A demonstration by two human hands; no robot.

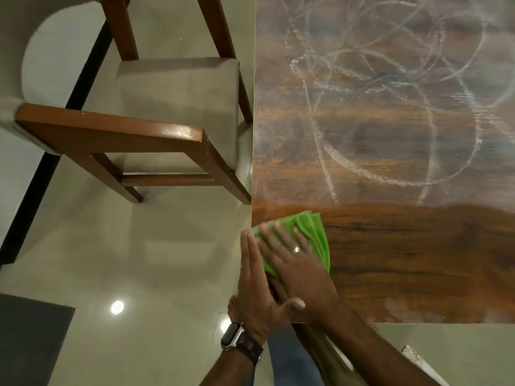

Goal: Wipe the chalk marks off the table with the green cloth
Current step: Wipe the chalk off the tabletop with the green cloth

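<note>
A: Right hand (295, 263) is laid flat on the green cloth (315, 235), fingers straight and spread; a ring (296, 249) is seen on one finger. Left hand (255, 277) is held flat against the table's left edge, fingers straight and together, just beside the cloth. A wristwatch (237, 337) is worn on that wrist.

B: Cloth position?

A: Folded in several layers, at the table's (404, 260) near left corner, touching the left edge. Part of it is covered by the right hand.

B: Chalk marks (376, 107)?

A: White loops and lines are recorded over the far part of the wooden top. A dark, unmarked band is noted along the near edge, where the cloth lies.

B: Surroundings?

A: A wooden chair (156, 129) with a pale cushioned seat is placed just beside the table's left edge, on a glossy tiled floor (125, 260).
</note>
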